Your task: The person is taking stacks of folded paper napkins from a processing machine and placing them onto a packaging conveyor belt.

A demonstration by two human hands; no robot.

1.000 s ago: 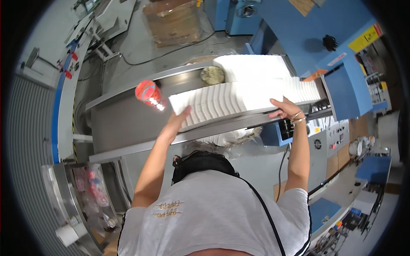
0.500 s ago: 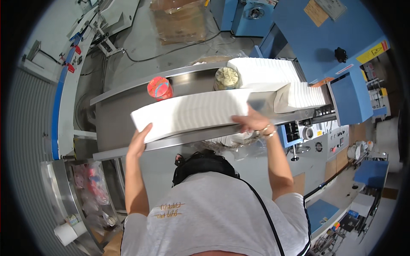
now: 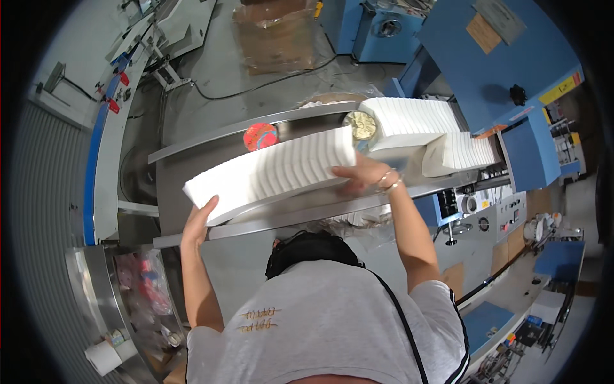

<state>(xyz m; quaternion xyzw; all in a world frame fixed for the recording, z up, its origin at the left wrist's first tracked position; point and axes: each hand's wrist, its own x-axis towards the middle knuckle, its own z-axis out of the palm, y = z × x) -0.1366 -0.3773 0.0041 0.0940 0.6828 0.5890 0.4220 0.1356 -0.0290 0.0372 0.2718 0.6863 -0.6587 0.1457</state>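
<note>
A long white stack of folded paper sheets [image 3: 268, 173] is lifted above the steel table [image 3: 192, 166], pressed between my two hands. My left hand [image 3: 199, 221] pushes against its left end. My right hand [image 3: 361, 176], with bracelets at the wrist, presses on its right end. More white stacks [image 3: 409, 121] lie on the table's right part, one [image 3: 460, 153] beside the blue machine. A red round container [image 3: 259, 136] and a yellowish round lid [image 3: 361, 123] stand behind the held stack.
A blue machine [image 3: 511, 83] with a control panel [image 3: 486, 211] stands to the right. A brown wrapped package [image 3: 275, 35] lies on the floor beyond the table. A steel bin with bags [image 3: 137, 288] and a paper roll [image 3: 102, 357] sit at lower left.
Both hands have carried the white stack leftward and toward me, away from the other stacks. My right hand slid left along with its end.
</note>
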